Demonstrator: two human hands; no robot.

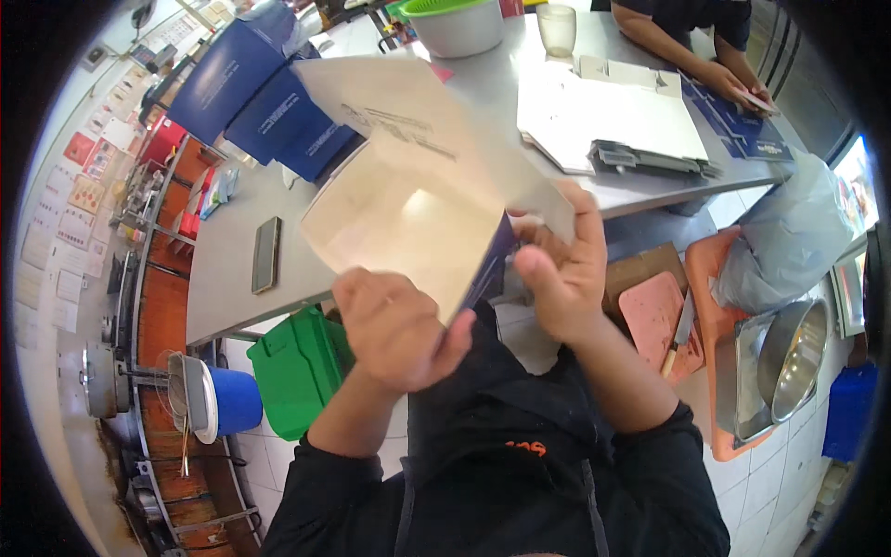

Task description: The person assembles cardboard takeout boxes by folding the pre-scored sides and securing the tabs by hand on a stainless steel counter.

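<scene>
A partly folded cardboard box (408,218), cream inside and dark blue outside, is held up in front of my body with its lid flap raised. My left hand (394,325) grips its near left wall, the fingers curled over the edge. At the right side my right hand (566,269) pinches a side flap (549,206) between thumb and fingers. Behind it to the left stand folded blue boxes (278,111), stacked. To the right on the metal table (483,84) lies a pile of flat cardboard blanks (613,116), light side up.
A phone (266,253) lies at the table's left end. Below are a green bin (292,371) and a blue bucket (235,401). A knife (682,325) rests on a pink cutting board (650,311), near metal bowls (789,357). Across the table a co-worker's hands (742,88) hold something flat.
</scene>
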